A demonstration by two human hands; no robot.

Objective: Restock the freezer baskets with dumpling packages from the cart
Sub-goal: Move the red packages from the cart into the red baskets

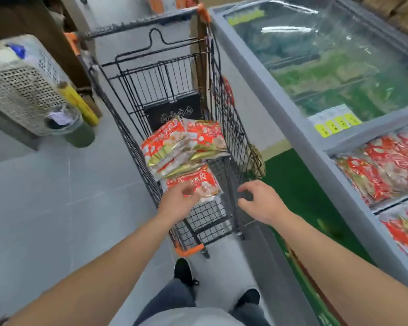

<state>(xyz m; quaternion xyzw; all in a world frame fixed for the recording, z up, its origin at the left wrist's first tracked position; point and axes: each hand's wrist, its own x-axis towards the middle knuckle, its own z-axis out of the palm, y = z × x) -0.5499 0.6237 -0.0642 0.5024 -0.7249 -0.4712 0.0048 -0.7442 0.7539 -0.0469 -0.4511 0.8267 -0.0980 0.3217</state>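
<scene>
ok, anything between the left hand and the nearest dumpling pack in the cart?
Nothing visible. The left hand is inside the open-topped cart, right over the nearest dumpling pack. Contact unclear.

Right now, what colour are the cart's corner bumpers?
Orange, on the cart's corner bumpers, clearest in the head view.

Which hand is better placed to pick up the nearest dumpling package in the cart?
Left. The left hand is already over the nearest package, its fingers at the near edge. The right hand hangs beside the cart's right wall, holding nothing.
</scene>
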